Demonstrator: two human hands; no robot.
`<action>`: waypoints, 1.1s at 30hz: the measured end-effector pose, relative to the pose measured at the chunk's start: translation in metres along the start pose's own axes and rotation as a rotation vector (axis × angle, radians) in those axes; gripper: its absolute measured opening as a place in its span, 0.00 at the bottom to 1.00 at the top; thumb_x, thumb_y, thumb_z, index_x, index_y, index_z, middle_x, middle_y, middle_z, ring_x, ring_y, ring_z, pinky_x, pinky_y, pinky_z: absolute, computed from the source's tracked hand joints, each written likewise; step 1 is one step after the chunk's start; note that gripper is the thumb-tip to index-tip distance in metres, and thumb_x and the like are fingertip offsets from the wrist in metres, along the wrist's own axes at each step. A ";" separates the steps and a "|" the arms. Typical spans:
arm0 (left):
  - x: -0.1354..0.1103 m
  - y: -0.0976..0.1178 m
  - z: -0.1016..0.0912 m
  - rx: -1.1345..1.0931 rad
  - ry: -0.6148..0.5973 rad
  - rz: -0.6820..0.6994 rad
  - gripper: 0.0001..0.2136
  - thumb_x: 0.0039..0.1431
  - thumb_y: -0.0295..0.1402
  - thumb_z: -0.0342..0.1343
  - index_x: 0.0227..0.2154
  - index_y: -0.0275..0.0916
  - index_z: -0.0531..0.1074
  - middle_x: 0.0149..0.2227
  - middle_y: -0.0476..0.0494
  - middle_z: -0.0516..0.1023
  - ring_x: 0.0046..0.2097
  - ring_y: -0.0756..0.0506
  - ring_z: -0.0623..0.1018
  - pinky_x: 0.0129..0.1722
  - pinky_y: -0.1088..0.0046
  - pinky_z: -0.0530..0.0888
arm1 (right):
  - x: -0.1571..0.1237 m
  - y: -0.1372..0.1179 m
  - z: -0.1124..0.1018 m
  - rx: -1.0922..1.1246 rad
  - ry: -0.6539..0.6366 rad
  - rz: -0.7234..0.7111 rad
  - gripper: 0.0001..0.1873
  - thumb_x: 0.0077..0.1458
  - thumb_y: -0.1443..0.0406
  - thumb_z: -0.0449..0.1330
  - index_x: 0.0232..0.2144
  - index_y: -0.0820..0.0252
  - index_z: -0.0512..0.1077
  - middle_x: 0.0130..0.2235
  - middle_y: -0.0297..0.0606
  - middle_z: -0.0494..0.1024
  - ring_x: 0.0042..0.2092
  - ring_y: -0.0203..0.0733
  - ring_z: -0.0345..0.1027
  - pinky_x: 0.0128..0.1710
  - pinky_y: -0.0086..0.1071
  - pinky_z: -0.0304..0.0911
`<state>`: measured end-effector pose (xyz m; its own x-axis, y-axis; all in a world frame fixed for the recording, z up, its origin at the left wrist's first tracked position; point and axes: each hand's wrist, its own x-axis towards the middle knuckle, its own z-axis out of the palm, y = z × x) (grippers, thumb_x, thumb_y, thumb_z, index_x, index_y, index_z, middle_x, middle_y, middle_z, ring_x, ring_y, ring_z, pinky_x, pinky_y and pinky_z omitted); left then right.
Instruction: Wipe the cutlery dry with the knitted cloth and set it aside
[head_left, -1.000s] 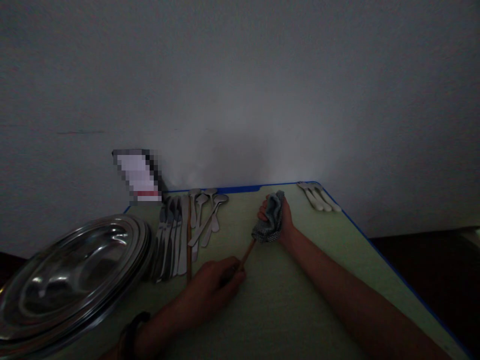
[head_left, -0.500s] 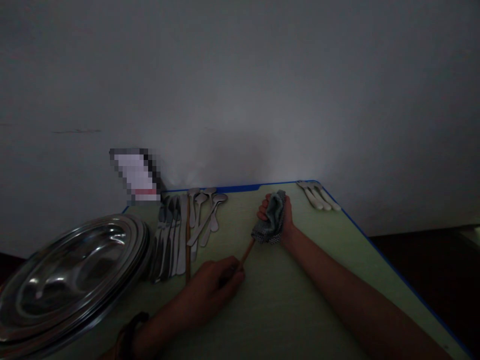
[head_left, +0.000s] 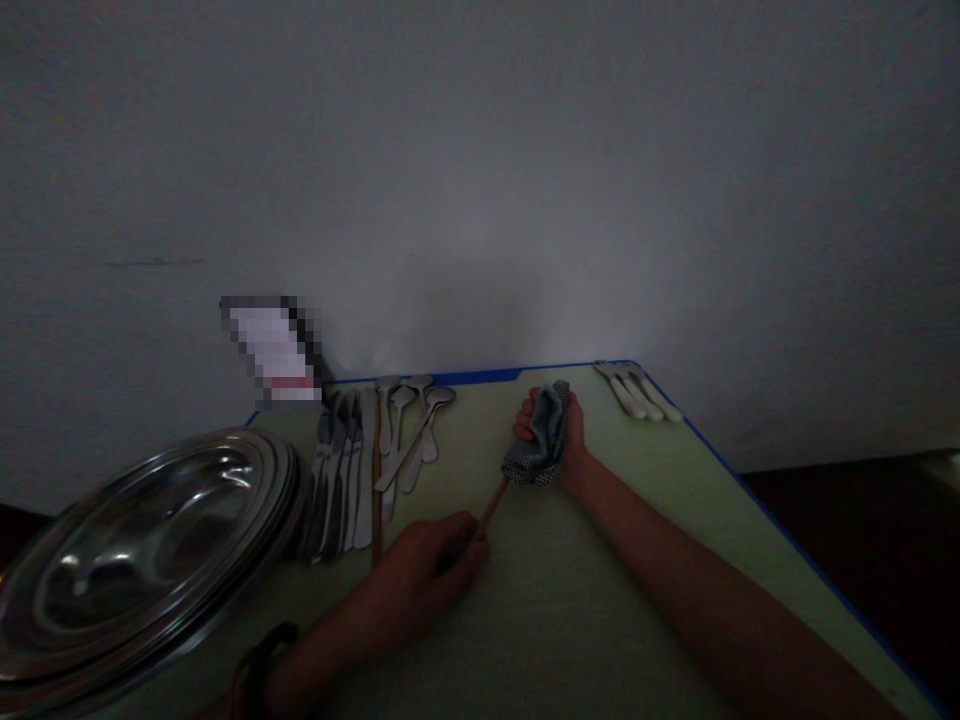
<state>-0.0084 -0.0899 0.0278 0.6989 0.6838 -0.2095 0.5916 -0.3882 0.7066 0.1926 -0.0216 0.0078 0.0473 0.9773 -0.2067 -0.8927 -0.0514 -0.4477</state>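
Observation:
A thin wooden chopstick (head_left: 492, 507) slants over the table, its near end pinched by my left hand (head_left: 424, 575). Its far end disappears into a crumpled grey checkered cloth (head_left: 541, 448). My right hand (head_left: 574, 430) is closed round that cloth, fingers curled over its left side. How far the chopstick reaches inside the cloth is hidden. Left of my hands lie several metal spoons (head_left: 405, 440). Another wooden chopstick (head_left: 376, 480) lies between them and a row of table knives (head_left: 345, 480).
Stacked shiny metal trays (head_left: 259, 520) fill the table's left side. A pixelated screen-like object (head_left: 270, 345) leans by the wall (head_left: 480, 180) at the back left. White-handled forks (head_left: 637, 395) lie at the far right corner. The pale green table (head_left: 600, 610) has a blue edge.

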 end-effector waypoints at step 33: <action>0.000 -0.003 0.003 0.025 -0.024 0.014 0.13 0.63 0.39 0.40 0.29 0.38 0.64 0.26 0.52 0.68 0.28 0.50 0.68 0.26 0.76 0.60 | 0.001 0.001 0.002 0.000 0.009 0.010 0.31 0.58 0.57 0.32 0.11 0.60 0.61 0.09 0.31 0.59 0.11 0.30 0.50 0.10 0.22 0.47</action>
<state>-0.0092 -0.0912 0.0237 0.7164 0.6634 -0.2162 0.5916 -0.4132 0.6923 0.1913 -0.0201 0.0087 0.0424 0.9748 -0.2190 -0.8930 -0.0614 -0.4458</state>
